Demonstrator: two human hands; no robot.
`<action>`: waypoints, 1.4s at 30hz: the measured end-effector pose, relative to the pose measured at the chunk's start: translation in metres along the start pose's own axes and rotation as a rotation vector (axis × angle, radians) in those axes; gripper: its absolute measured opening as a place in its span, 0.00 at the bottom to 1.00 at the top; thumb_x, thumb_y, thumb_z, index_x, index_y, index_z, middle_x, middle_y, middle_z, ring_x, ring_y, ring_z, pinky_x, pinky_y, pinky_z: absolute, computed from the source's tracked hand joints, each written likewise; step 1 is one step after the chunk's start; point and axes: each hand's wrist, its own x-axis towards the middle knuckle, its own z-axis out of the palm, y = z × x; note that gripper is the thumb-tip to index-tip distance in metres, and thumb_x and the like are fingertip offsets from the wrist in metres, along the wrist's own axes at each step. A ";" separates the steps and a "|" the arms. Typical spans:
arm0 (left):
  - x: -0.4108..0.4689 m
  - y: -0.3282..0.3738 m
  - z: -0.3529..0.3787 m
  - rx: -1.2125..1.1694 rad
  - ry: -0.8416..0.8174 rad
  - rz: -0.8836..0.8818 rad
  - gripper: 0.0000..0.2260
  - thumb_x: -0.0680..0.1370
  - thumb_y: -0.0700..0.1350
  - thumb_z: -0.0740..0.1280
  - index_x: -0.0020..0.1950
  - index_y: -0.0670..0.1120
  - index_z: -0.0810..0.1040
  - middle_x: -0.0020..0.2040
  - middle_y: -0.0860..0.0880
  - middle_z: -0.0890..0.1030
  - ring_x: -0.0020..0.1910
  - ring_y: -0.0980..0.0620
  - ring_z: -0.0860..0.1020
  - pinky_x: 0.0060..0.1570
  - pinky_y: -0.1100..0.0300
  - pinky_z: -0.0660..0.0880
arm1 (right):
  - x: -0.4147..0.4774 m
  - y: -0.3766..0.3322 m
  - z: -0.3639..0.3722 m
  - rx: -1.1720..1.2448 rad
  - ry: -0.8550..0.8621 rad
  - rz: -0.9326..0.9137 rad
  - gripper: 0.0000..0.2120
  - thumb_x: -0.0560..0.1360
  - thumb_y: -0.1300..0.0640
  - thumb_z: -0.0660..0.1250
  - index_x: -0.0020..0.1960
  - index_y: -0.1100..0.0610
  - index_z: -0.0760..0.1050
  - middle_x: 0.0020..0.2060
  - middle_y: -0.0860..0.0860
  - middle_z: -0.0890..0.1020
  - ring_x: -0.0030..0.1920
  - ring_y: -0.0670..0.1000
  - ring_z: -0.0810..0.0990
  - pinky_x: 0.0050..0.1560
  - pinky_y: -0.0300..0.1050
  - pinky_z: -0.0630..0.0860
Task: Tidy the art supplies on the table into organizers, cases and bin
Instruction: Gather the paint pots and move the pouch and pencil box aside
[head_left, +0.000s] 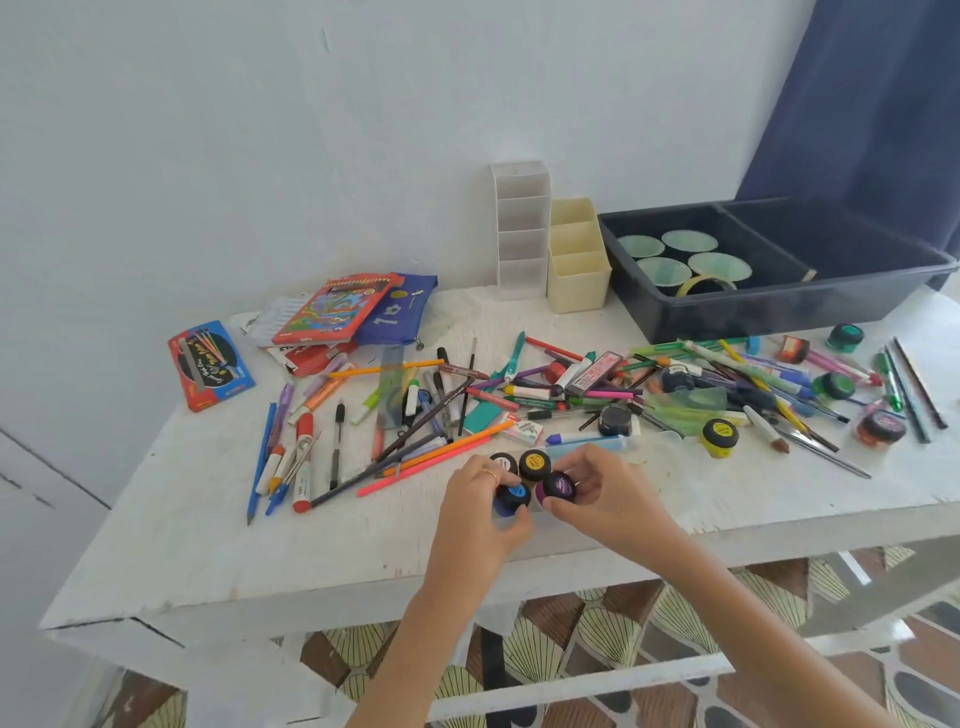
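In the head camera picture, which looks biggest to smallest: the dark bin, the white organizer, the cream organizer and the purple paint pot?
1. dark bin, largest by far.
2. white organizer and cream organizer: look too alike to rank.
3. purple paint pot, smallest, though nearest the camera.

Blue pouch (402, 317): large white characters on its face, reading roughly "7b", seen at a slant; the only legible marking. Red pencil box (332, 309), lying just left of the pouch and overlapping it: printed lettering too blurred to read. Blue-and-red flat box (210, 364), well left of the pouch: cursive title, illegible. Blue-lidded pot (513, 496), yellow-lidded pot (535, 462) and purple-lidded pot (560, 486), nearer than the pouch: lid labels unreadable.
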 end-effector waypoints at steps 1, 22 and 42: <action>-0.001 0.000 0.000 0.040 0.011 0.015 0.10 0.69 0.40 0.72 0.50 0.44 0.79 0.47 0.54 0.73 0.50 0.56 0.70 0.53 0.75 0.66 | 0.000 0.000 0.001 -0.017 -0.001 -0.003 0.15 0.66 0.57 0.76 0.49 0.55 0.75 0.39 0.49 0.82 0.37 0.48 0.81 0.42 0.44 0.79; 0.004 -0.007 -0.005 0.214 -0.093 0.088 0.12 0.78 0.41 0.64 0.60 0.46 0.79 0.56 0.52 0.77 0.55 0.57 0.72 0.51 0.73 0.62 | 0.010 -0.011 0.004 -0.285 -0.134 -0.158 0.09 0.74 0.55 0.67 0.54 0.51 0.80 0.38 0.47 0.80 0.34 0.42 0.76 0.40 0.32 0.74; 0.043 0.035 0.011 0.092 -0.007 0.101 0.09 0.77 0.45 0.66 0.56 0.48 0.81 0.51 0.54 0.80 0.52 0.58 0.74 0.54 0.69 0.70 | 0.012 0.012 -0.038 -0.170 0.160 -0.114 0.02 0.75 0.57 0.67 0.45 0.51 0.78 0.39 0.41 0.78 0.35 0.41 0.77 0.36 0.29 0.72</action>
